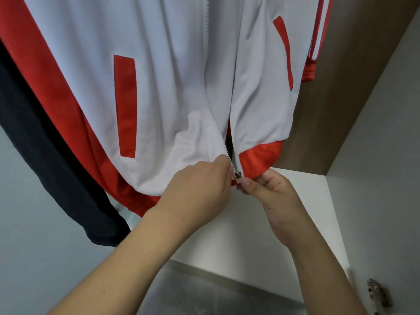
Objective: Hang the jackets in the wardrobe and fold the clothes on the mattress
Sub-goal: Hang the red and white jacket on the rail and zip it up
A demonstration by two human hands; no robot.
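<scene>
The left grip (200, 187) pinches the left hem of the jacket (172, 76); the right grip (270, 189) pinches the other hem end, just beside the zip slider (237, 175) between them. Both forearms reach up from below. The jacket hangs above, inside the wardrobe (363, 98), unzipped. A dark garment (45, 167) hangs to the left. Hanging seems under way; the mattress is out of view.

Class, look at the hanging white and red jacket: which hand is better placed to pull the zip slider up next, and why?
Probably the left hand: its fingers are at the slider, on the zip. The right hand pinches the jacket hem just below, placed to hold it taut.
</scene>
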